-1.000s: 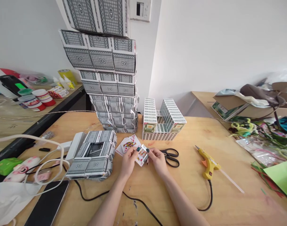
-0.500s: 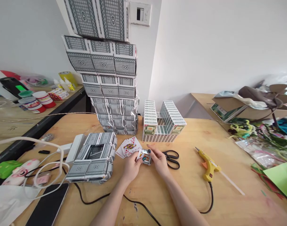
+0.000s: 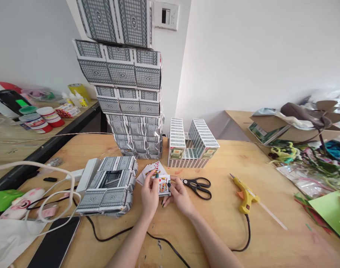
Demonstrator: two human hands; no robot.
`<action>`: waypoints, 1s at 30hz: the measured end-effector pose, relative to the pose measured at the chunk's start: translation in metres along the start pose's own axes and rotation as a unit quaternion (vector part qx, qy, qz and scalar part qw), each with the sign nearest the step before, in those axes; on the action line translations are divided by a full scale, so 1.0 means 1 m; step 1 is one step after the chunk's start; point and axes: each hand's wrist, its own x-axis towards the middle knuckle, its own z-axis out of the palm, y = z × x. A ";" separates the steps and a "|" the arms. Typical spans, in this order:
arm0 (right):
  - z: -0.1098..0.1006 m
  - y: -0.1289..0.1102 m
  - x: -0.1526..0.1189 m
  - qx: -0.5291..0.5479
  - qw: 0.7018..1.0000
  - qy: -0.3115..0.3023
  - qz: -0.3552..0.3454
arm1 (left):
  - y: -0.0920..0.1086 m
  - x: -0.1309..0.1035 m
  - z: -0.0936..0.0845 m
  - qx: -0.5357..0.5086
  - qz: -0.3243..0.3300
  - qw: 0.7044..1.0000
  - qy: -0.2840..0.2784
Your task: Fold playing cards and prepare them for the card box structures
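A folded playing card (image 3: pixel 163 185) with its picture face up is held between both hands over the table. My left hand (image 3: pixel 150 191) closes on its left side, thumb on top. On the right side, my right hand (image 3: pixel 179 195) pinches the same card, some fingers curled beneath it. Fanned playing cards (image 3: pixel 157 167) lie just beyond, partly hidden by my left hand. Black-handled scissors (image 3: pixel 199 186) rest right of my right hand, their blades partly covered by it. To the left lies a flat frame of folded cards (image 3: pixel 107 186) with a square hole.
A tall stack of folded-card blocks (image 3: pixel 131 100) rises at the back. Card boxes (image 3: pixel 189 149) form a U shape beside it. A yellow glue gun (image 3: pixel 246 195) lies right, its black cord trailing. A phone (image 3: pixel 54 243) and white cable (image 3: pixel 51 167) are left.
Both hands have turned the folded card and shifted it slightly left, so its picture face shows more fully. My right hand has moved off the scissors' handles, revealing more of them.
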 end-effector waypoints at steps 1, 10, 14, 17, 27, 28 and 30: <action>0.000 0.000 0.000 0.005 1.000 0.002 0.000 | 0.000 -0.001 0.000 -0.002 -0.002 1.000 0.000; 0.002 -0.002 0.001 0.034 0.999 0.023 0.008 | -0.005 -0.004 -0.003 -0.052 0.057 0.996 -0.045; 0.002 -0.002 0.000 0.035 0.999 0.021 0.014 | -0.001 -0.006 0.000 -0.066 0.043 0.995 -0.059; 0.003 0.000 0.000 0.040 0.999 0.017 0.025 | 0.001 -0.008 0.002 -0.050 0.031 0.997 -0.040; 0.005 0.003 -0.001 0.033 0.998 0.019 0.050 | 0.005 -0.011 0.004 -0.033 0.029 0.999 -0.011; 0.005 0.002 0.000 0.030 0.998 0.019 0.049 | 0.005 -0.011 0.004 -0.037 0.030 0.999 -0.005; 0.005 0.002 0.000 0.028 0.998 0.016 0.050 | 0.003 -0.010 0.005 -0.044 0.024 0.999 0.000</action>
